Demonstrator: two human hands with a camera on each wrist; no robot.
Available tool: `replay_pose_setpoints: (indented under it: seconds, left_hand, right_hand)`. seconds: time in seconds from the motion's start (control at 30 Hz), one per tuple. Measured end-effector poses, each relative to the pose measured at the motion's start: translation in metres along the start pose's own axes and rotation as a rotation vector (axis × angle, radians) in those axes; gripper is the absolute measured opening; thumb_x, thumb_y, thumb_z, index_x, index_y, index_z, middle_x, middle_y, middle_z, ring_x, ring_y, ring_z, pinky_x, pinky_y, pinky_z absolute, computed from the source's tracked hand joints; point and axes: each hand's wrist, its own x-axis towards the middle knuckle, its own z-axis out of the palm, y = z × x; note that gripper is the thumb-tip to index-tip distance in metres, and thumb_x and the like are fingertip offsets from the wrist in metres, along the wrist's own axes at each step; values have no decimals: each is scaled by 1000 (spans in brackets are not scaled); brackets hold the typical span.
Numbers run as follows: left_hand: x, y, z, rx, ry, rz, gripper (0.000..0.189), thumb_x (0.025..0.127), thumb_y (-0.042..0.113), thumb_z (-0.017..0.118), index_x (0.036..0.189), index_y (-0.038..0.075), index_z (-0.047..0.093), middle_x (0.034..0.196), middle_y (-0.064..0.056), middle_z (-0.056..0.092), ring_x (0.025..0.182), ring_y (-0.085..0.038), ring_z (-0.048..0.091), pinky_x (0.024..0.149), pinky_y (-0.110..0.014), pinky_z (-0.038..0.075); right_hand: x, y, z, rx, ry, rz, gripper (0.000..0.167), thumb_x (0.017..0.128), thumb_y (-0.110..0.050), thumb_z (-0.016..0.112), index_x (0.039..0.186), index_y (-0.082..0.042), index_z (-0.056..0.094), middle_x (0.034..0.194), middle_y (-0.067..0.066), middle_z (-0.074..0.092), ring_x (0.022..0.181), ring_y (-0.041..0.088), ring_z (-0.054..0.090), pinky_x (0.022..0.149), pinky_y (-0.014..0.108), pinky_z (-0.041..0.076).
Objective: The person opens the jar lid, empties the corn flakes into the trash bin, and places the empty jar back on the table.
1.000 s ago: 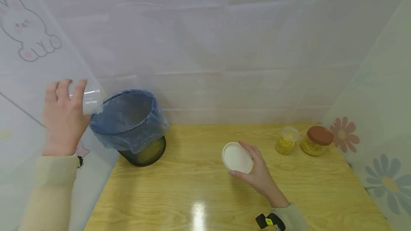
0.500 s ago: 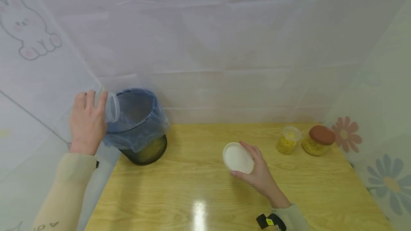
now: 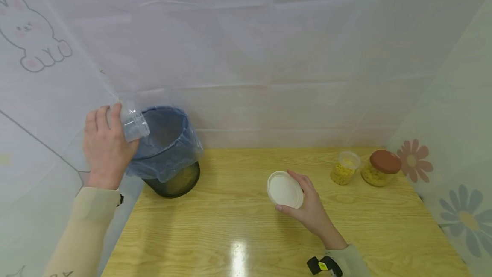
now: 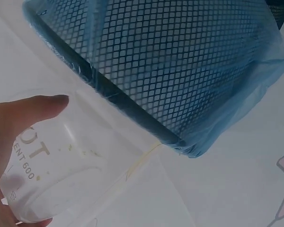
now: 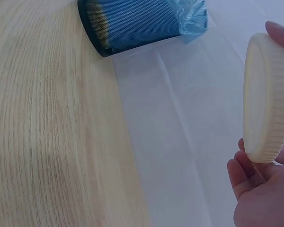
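My left hand [image 3: 108,146] grips a clear plastic jar [image 3: 135,125], tipped on its side with its mouth toward the bin at the rim. In the left wrist view the jar [image 4: 57,175] bears printed letters, and a few small yellowish specks cling to its wall. The mesh trash bin [image 3: 174,181] wears a blue plastic liner [image 3: 153,163] folded over its rim. Above the table, my right hand [image 3: 307,208] pinches a cream screw lid [image 3: 285,190] by its edge, inner side up. From the right wrist view the lid [image 5: 270,104] shows a ribbed edge.
At the table's back right stand a small clear container [image 3: 342,173] with yellow bits and a jar with a brown lid [image 3: 385,162], also holding yellow pieces. The wooden table [image 3: 207,225] meets a sheet-covered wall [image 3: 246,110] behind.
My left hand has moved right with the jar, from left of the bin to over its rim, and the jar's tilt has shifted. The right hand and lid stay nearly still.
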Motion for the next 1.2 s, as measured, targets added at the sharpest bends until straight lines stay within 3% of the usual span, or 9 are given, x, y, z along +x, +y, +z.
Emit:
replay_pose_setpoints:
  seconds: [0.23,0.37,0.6,0.87,1.07,1.2]
  left_hand:
    - [0,5,-2,-60,12,-49,86,73,32,87,140,-6,47,126,-31,54,108,-51,50,91,-61,48]
    - [-2,9,0,-106,53,-91,90,72,40,88,139,-5,48,123,-29,57,108,-50,56,87,-64,50]
    - [-8,31,0,-190,129,-167,94,70,50,87,141,2,48,119,-26,62,100,-48,63,76,-65,52]
    - [-13,56,-1,-305,126,-201,110,59,53,94,146,5,47,128,-19,62,104,-46,65,83,-63,54]
    - [-23,75,-5,-389,102,-227,113,64,75,80,147,5,47,134,-16,60,113,-42,62,89,-60,52]
    - [-32,88,-6,-443,98,-192,112,67,74,80,148,4,46,139,-15,58,121,-38,59,98,-53,49]
  right_hand:
    - [1,0,1,-9,4,5,96,73,-25,95,154,-16,43,143,11,46,127,40,48,90,65,50]
    - [2,0,1,-23,8,-1,97,72,-26,95,154,-16,44,143,11,47,127,37,48,91,65,48]
    - [3,0,1,-8,2,4,100,69,-26,97,153,-18,44,143,7,47,127,33,47,92,63,46]
    - [4,2,2,-23,-1,23,102,68,-31,97,154,-20,43,143,7,47,127,33,47,92,64,47]
    - [5,3,0,-22,0,24,104,68,-31,98,154,-20,42,144,6,47,128,32,46,95,63,45]
    - [6,2,-1,-9,-1,18,104,67,-29,98,154,-19,42,144,7,46,129,32,46,96,64,44]
